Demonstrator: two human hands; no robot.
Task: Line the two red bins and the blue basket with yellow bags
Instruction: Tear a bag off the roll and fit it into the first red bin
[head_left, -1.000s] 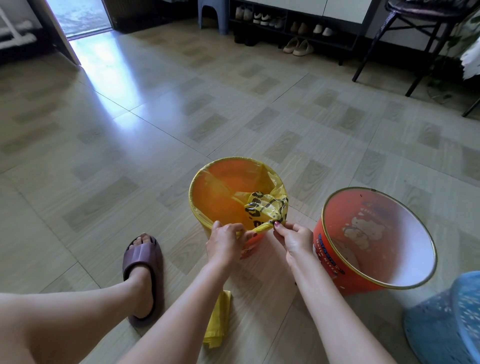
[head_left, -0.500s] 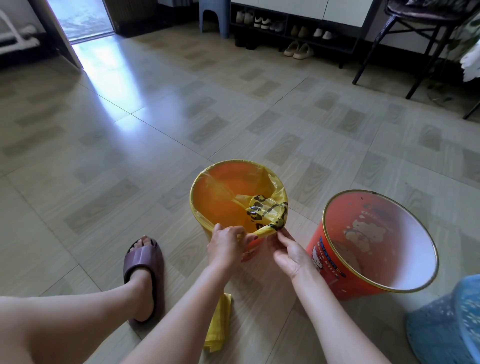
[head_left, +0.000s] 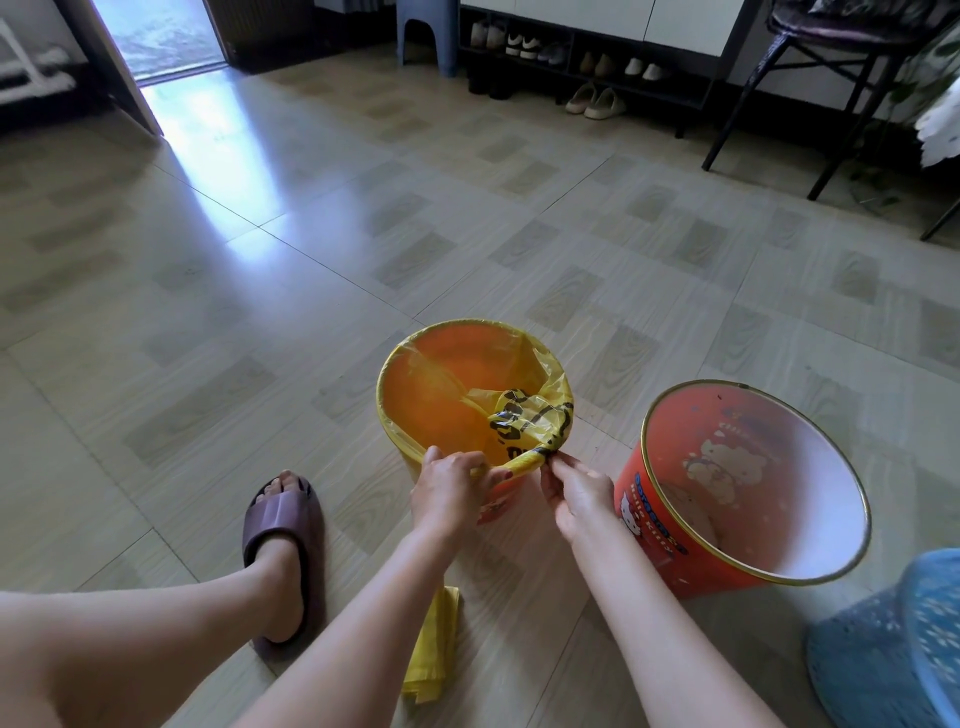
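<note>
Spreading across the whole view, a tiled floor (head_left: 260, 364) carries everything else. At 5 o'clock the blue basket (head_left: 893, 644) sits cut off by the corner, unlined. Beside it at 4 o'clock stands the bare bin (head_left: 675, 525), red with a gold rim and cartoon print, tilted toward the camera and with no bag inside. Just below centre stands the lined bin (head_left: 498, 506), a yellow bag (head_left: 441, 405) stretched over most of its rim, one printed fold sagging inward on its right side. The left hand (head_left: 449, 491) pinches the bag's edge at the near rim; the right hand (head_left: 579, 491) pinches the same rolled edge just beside it. At 8 o'clock, a foot wears a slipper (head_left: 283, 525). At 6 o'clock a folded bag (head_left: 431, 644) lies flat.
</note>
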